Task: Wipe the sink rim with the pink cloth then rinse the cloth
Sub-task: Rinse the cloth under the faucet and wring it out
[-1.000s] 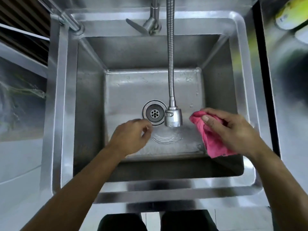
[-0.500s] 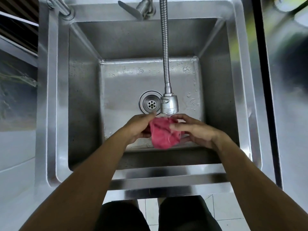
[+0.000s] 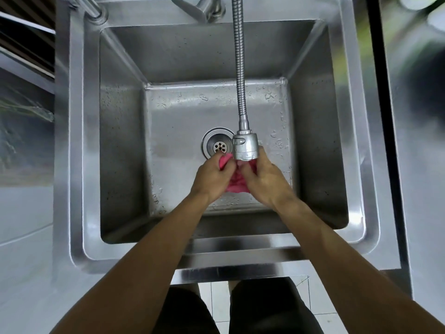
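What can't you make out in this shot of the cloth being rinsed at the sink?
Head view only:
- Cloth: mostly hidden by the left hand and right hand gripping it.
- Water flow: the outlet is hidden under the spray head, so running or not is unclear.
- Tap handle: cut off by the top edge.
- Items top right: blurred and cropped.
- Drain: partly covered by the spray head.

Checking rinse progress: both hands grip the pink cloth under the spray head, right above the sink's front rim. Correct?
Not quite. The head view shows both the left hand and right hand gripping the pink cloth under the spray head, but over the sink basin beside the drain, not the front rim.
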### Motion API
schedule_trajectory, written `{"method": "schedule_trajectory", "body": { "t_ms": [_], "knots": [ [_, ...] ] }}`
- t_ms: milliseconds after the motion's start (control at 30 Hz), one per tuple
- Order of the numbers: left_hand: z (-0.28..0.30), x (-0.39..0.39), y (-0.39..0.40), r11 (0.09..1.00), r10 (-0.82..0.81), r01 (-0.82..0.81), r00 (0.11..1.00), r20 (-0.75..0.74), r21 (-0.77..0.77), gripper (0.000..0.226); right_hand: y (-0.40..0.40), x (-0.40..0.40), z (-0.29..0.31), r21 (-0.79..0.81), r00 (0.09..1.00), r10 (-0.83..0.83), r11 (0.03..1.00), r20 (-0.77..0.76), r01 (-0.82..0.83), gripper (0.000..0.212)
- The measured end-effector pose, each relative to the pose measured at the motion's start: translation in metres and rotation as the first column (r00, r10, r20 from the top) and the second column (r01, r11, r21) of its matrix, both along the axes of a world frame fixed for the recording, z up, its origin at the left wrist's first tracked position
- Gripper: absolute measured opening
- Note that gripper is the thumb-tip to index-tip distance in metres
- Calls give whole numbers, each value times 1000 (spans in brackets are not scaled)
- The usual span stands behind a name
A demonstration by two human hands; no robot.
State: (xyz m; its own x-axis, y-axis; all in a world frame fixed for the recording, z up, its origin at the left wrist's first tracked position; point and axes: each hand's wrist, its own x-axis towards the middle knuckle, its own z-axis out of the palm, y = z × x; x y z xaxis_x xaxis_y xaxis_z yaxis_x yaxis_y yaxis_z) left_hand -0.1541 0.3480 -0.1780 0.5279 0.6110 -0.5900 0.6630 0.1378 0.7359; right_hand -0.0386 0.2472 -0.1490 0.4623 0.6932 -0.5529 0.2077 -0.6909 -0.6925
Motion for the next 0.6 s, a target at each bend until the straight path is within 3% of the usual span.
{"method": "schedule_trajectory", "body": {
  "t_ms": [100,200,267,367,433,500,600],
  "knots": [
    [10,-11,-5,993,-110,116,987,120,-37,7,-11,-6,1,80,999,8,997,45,-12,18],
    [15,-16,-9,980,-102,139,966,238,-142,17,-15,-5,-1,107,986,-167,980,-24,169,16],
    [18,-14,-10,983,-47,85,972,229,-161,17,-15,-8,-2,82,969,-243,966,-42,245,19],
    [16,-15,-11,981,72,-37,981,178,-190,11,-13,-9,2,49,988,-151,988,26,149,20],
    [18,-13,-14,984,47,-16,984,169,-179,10,-9,-4,4,60,994,-102,993,46,99,21],
    [22,-9,-16,981,27,5,986,164,-192,10,-3,2,1,77,992,-123,989,-6,123,20],
    [23,-4,-8,977,120,-98,987,108,-189,10,6,2,-2,70,972,-181,979,-150,193,15]
  ]
}}
